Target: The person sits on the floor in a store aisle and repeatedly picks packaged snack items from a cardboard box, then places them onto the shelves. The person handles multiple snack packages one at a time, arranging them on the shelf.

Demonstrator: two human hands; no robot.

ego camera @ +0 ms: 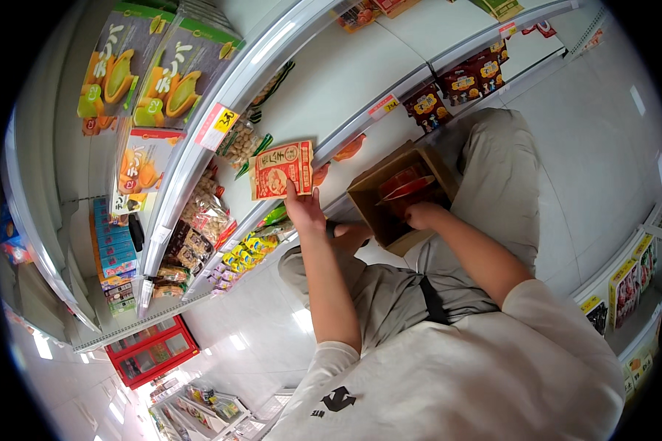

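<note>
My left hand (304, 210) holds a red and tan snack packet (281, 170) by its lower edge, thumb on the printed front. The packet is at the front edge of a white metal shelf (358, 82), beside bagged nuts (240, 142). Low between my legs, an open cardboard box (372, 212) contains red packets (405, 184). Inside it, my right hand (423, 215) is curled against the packets' lower side. Its fingertips are hidden, so a firm grip cannot be made out.
Brown snack bags (463, 82) hang or stand along the lower shelf to the right. Further left are bagged snacks (201, 212) and large boxed snacks (171, 82). Price tags (218, 127) line the shelf edges. Another stocked shelf (634, 286) stands behind me at right.
</note>
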